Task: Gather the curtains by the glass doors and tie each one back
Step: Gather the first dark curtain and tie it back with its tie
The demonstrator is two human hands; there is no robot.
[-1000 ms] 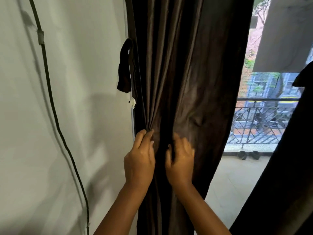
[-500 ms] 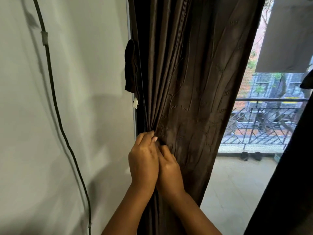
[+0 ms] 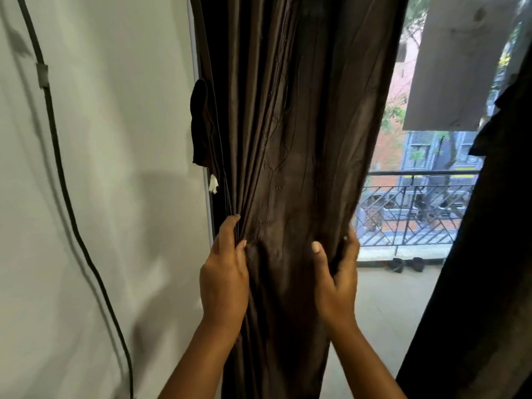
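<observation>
Brown curtain (image 3: 290, 156), gripped between left hand (image 3: 224, 279), right hand (image 3: 335, 286)

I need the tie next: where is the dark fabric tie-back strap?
In the head view, the dark fabric tie-back strap hangs left of the brown curtain, against the white wall's edge, above the left hand.

A dark brown curtain (image 3: 293, 139) with faint stitched motifs hangs beside a white wall (image 3: 115, 139).

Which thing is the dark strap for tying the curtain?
Look at the white wall on the left, then its edge beside the brown curtain. The tie-back strap hangs there above a white scrap: short, black, and limp, unlike the long pleated curtain.
</observation>
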